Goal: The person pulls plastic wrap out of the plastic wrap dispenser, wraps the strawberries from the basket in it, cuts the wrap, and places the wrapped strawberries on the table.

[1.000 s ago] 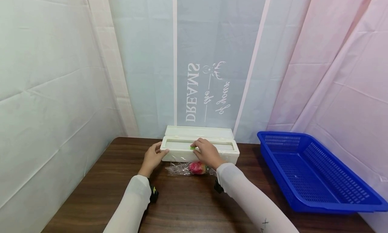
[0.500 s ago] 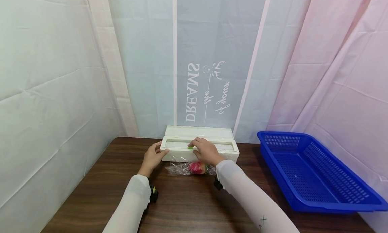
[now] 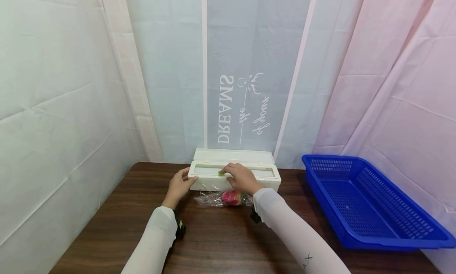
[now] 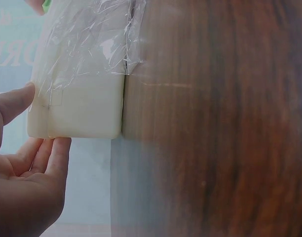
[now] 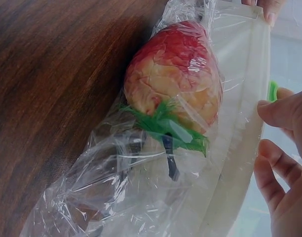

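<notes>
Left hand [image 3: 179,185] grips one smooth, oblong white box [image 3: 213,183] by its end; right hand [image 3: 244,179] pinches one green tab [image 3: 221,174]; below those fingers [image 5: 269,185], one rounded red-yellow bundle [image 5: 173,74] in crinkly film [image 5: 64,212].

Pairs and Singles on One Table

The person shows one left hand [image 3: 180,185] and one right hand [image 3: 243,179], two in all. Pale sleeves [image 3: 292,230] number two, as do black wrist devices [image 3: 180,228]. There is one white box [image 3: 210,183] with one lid [image 3: 233,155] and one green tab [image 3: 221,174]. One red-and-yellow wrapped piece [image 3: 232,197], one blue basket [image 3: 402,242] and one wooden table [image 3: 217,238] are also counted.
</notes>
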Demonstrator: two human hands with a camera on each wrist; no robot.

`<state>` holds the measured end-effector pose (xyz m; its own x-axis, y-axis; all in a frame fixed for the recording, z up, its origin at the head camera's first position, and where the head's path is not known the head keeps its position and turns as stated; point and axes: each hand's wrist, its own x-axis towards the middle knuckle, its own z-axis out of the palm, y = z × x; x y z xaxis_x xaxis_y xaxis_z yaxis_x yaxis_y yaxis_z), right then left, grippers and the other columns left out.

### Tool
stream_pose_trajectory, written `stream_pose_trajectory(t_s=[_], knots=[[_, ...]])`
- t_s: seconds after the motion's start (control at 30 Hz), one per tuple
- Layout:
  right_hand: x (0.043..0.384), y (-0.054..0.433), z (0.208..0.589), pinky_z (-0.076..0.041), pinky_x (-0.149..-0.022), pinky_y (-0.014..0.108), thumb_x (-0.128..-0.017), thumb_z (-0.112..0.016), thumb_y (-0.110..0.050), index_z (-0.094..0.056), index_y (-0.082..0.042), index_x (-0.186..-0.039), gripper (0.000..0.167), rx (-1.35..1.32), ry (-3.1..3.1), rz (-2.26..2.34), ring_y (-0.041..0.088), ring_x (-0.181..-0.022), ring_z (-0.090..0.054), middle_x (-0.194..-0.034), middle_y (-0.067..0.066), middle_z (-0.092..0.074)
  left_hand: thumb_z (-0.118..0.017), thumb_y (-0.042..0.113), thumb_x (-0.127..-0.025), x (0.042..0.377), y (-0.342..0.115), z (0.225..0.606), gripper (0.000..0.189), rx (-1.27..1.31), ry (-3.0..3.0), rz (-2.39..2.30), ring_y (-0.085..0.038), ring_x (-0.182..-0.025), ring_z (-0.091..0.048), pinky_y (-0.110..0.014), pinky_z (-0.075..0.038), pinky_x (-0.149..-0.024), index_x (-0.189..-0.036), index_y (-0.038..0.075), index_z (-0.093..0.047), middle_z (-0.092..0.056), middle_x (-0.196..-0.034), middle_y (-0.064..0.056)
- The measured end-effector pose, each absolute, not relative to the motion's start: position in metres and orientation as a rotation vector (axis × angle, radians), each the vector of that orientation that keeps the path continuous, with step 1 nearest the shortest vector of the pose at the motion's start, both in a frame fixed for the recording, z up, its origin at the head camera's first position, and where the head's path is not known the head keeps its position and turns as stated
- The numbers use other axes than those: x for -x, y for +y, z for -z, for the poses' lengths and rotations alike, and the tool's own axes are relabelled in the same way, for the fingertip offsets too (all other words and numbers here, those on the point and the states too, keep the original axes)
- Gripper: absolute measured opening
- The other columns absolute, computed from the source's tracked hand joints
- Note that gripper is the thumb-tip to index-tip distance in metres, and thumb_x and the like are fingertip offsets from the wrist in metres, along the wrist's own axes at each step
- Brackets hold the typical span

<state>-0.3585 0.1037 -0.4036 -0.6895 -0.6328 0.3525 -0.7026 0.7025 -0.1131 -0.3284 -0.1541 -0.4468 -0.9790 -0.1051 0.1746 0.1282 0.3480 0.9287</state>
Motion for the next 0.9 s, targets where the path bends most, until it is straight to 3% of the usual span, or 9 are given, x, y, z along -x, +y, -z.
stream_pose_trajectory(t_s=[0.43,0.63,0.9], knots=[[0.354,0.101,0.4016,-0.051,-0.081,0.038,-0.095,-0.06,-0.013,-0.071,-0.024,-0.124,0.033,-1.002,-2.696,-0.401,0.021,-0.108,-0.058,-0.125,-0.005,-0.065,-0.072,0.024,-0.095,0.3271,-0.1531,0.4491,0.064,0.02,-2.418,1.68,-0.04,-0.13,-0.05,-0.051,-0.049,-0.098,-0.147,0.0,-0.044,-0.047,-0.145,-0.025],[0.3553,0.0988,0.4016,-0.051,-0.085,0.04,-0.095,-0.057,-0.018,-0.073,-0.016,-0.118,0.028,-0.967,-2.685,-0.54,0.022,-0.102,-0.059,-0.108,0.0,-0.066,-0.072,0.023,-0.095,0.3262,-0.1531,0.4466,0.064,0.019,-2.413,1.683,-0.04,-0.13,-0.051,-0.051,-0.049,-0.098,-0.147,-0.002,-0.043,-0.048,-0.144,-0.025],[0.3592,0.0952,0.4035,-0.052,-0.079,0.038,-0.094,-0.067,-0.015,-0.074,-0.005,-0.105,0.016,-0.945,-2.56,-0.673,0.022,-0.09,-0.059,-0.094,0.006,-0.064,-0.073,0.021,-0.095,0.325,-0.1534,0.4438,0.064,0.013,-2.401,1.7,-0.04,-0.13,-0.05,-0.051,-0.049,-0.098,-0.147,-0.003,-0.043,-0.048,-0.145,-0.026]])
